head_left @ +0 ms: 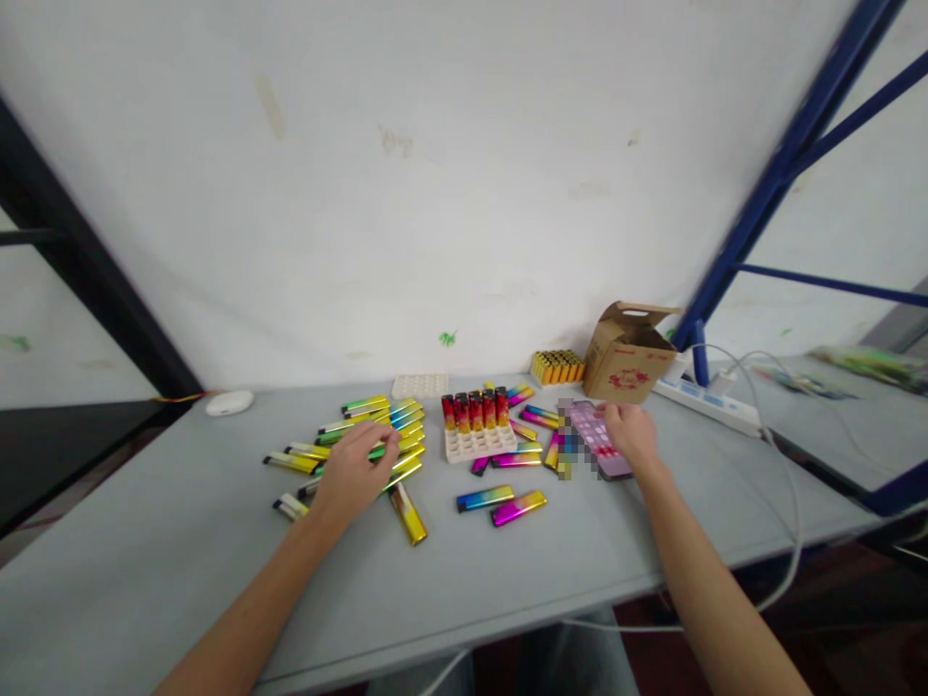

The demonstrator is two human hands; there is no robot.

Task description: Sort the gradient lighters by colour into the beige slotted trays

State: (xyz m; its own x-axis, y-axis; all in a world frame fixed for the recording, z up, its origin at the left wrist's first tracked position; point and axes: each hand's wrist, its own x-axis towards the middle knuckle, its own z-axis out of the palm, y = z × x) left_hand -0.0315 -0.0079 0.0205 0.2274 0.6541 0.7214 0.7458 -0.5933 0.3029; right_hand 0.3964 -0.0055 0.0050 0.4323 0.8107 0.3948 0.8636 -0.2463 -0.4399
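My left hand (353,473) rests on a heap of shiny yellow-green lighters (377,432), its fingers curled over one of them. My right hand (632,434) lies on a phone (591,432) with a pink lit screen, fingers touching its far edge. Between the hands stands a white tray (479,444) with several red lighters (476,409) upright in its slots. Rainbow-coloured lighters (500,501) lie loose in front of and beside the tray.
A small open cardboard box (627,354) stands at the back right beside a block of orange lighters (557,366). An empty white tray (420,386), a white round object (230,402), a power strip (707,400) with cables, and blue shelf posts (783,169) surround the grey table (181,541).
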